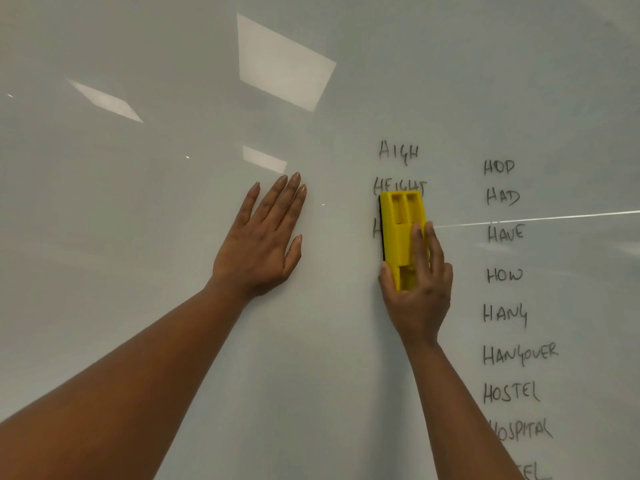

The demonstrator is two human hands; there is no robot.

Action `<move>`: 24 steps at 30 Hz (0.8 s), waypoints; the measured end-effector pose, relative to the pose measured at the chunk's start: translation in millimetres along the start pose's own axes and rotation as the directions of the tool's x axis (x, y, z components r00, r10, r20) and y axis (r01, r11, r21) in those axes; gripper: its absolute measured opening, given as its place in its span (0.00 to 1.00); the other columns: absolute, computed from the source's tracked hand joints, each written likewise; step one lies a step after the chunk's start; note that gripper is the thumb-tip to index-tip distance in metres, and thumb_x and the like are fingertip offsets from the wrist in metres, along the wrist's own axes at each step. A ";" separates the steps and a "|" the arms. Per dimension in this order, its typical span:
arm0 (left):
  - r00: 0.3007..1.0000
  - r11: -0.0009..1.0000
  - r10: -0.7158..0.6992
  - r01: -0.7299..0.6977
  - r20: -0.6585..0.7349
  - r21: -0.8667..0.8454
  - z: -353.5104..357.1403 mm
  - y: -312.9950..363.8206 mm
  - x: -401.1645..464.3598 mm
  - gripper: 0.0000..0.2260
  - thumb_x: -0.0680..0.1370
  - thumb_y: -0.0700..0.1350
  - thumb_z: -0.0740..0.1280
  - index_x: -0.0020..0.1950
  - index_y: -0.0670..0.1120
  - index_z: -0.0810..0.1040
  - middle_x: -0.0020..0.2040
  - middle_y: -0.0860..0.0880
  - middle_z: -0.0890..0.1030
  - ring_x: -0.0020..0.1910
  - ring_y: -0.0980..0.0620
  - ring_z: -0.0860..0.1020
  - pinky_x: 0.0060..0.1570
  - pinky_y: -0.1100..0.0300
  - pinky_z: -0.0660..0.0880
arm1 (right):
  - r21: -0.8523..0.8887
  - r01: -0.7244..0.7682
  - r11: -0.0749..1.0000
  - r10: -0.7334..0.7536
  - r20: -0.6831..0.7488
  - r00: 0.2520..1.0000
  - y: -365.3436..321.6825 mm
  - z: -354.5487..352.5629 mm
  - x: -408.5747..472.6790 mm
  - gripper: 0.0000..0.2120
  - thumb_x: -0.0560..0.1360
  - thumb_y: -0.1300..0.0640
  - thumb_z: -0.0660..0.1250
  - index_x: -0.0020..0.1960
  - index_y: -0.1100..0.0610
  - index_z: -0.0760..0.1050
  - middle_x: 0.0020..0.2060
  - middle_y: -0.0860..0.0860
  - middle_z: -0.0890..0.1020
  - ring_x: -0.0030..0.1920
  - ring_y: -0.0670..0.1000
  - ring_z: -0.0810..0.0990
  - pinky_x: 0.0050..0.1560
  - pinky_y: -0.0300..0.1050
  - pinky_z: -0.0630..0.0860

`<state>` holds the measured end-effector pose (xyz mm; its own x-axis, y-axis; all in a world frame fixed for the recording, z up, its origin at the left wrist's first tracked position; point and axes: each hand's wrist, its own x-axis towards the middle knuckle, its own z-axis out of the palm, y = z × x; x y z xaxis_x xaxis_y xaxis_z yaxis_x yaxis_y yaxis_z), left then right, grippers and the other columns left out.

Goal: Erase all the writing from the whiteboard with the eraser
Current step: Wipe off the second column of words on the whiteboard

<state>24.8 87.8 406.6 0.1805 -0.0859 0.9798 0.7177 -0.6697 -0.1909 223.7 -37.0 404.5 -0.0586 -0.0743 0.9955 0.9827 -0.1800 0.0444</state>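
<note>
A glossy whiteboard point(173, 306) fills the view. My right hand point(419, 292) grips a yellow eraser point(400, 223) with a black felt side, held upright and pressed on the board. It covers the lower edge of the word HEIGHT point(398, 185) and most of a word below it, of which only an H point(376, 228) shows. HIGH point(398, 152) stands above. A column of black words point(505, 275) runs down the right, from HOP to HOSPITAL and lower. My left hand point(263, 237) lies flat on the board, fingers spread, left of the eraser.
Reflections of ceiling lights point(280, 60) shine on the upper board. A thin bright line point(536, 219) runs rightward from the eraser across the board. The left part of the board carries no writing.
</note>
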 end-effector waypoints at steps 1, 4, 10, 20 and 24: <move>1.000 1.000 0.000 0.000 -0.001 0.000 -0.1 0.3 0.0 0.27 0.79 0.50 0.48 0.76 0.39 0.57 0.76 0.42 0.57 0.75 0.46 0.55 0.73 0.48 0.48 | 0.003 0.002 1.000 -0.002 0.001 1.000 5.1 -0.8 0.5 0.32 0.71 0.46 0.61 0.72 0.56 0.63 0.71 0.53 0.67 0.45 0.54 0.72 0.42 0.37 0.63; 1.000 1.000 0.001 -0.001 -0.006 -0.002 0.3 1.0 -0.3 0.27 0.79 0.50 0.48 0.76 0.39 0.57 0.76 0.41 0.58 0.75 0.46 0.55 0.73 0.48 0.49 | 0.026 -0.100 0.995 0.101 -0.060 0.993 17.5 0.5 10.7 0.31 0.71 0.47 0.62 0.72 0.55 0.63 0.70 0.53 0.67 0.48 0.57 0.74 0.45 0.32 0.58; 1.000 1.000 -0.006 0.006 -0.011 0.003 1.3 1.1 0.3 0.27 0.79 0.50 0.48 0.76 0.39 0.57 0.76 0.42 0.58 0.75 0.46 0.55 0.72 0.47 0.51 | 0.100 -0.335 0.937 0.348 -0.179 0.920 -4.4 16.2 43.0 0.32 0.70 0.51 0.65 0.73 0.55 0.62 0.71 0.53 0.65 0.52 0.60 0.74 0.48 0.31 0.55; 0.999 0.998 -0.031 0.030 0.019 0.048 -2.4 -1.1 3.3 0.29 0.79 0.53 0.47 0.76 0.39 0.53 0.77 0.42 0.54 0.76 0.47 0.52 0.73 0.46 0.43 | 0.041 -0.038 0.998 0.037 0.010 0.999 -6.4 6.4 28.1 0.32 0.73 0.47 0.60 0.73 0.56 0.61 0.71 0.55 0.65 0.44 0.53 0.67 0.40 0.42 0.67; 0.999 0.999 0.034 -0.036 0.028 0.041 -5.2 -4.2 12.3 0.29 0.78 0.53 0.50 0.72 0.34 0.62 0.72 0.36 0.64 0.71 0.40 0.63 0.71 0.48 0.50 | 0.031 -0.052 0.998 0.051 0.043 0.998 -7.1 2.1 26.7 0.31 0.73 0.49 0.63 0.74 0.56 0.59 0.66 0.61 0.66 0.55 0.52 0.64 0.48 0.51 0.75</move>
<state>20.5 85.8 419.8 0.2241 -0.0881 0.9706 0.7375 -0.6357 -0.2280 215.5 -35.6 430.9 -0.0011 -0.0405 0.9992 0.9894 -0.1451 -0.0048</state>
